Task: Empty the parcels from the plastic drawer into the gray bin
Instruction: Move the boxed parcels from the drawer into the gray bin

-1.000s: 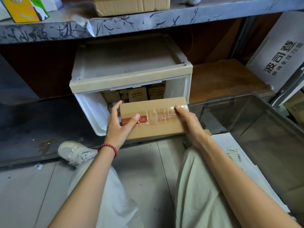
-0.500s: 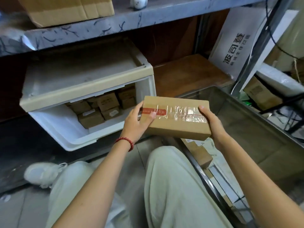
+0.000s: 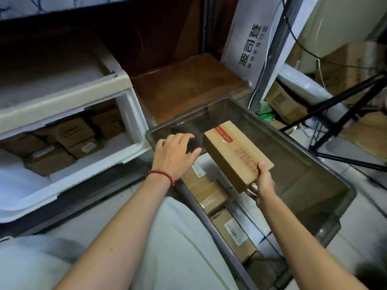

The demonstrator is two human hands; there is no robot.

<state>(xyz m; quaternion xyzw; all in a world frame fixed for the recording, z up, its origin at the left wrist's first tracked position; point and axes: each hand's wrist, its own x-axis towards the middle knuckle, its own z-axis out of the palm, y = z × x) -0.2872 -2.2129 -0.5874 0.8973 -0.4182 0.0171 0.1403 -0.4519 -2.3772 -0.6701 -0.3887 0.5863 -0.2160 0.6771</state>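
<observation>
**Drawer on the left, bin on the right**

The drawer (image 3: 125,143) stands pulled out on the left, under its cabinet top (image 3: 62,84). Small parcels (image 3: 69,135) lie in its back part. The bin (image 3: 314,185) is just right of it, on the floor. Flat parcels (image 3: 209,193) lie in a row along the bin's near-left wall. Above the bin's middle is one tilted parcel (image 3: 236,155), with the right hand (image 3: 265,185) gripping its near end. The left hand (image 3: 173,155) is over the bin's left corner; perhaps it touches the rim. Behind the bin lies a board (image 3: 188,86). Right of the bin stand tripod legs (image 3: 335,114), with cartons (image 3: 282,101) behind them.
</observation>
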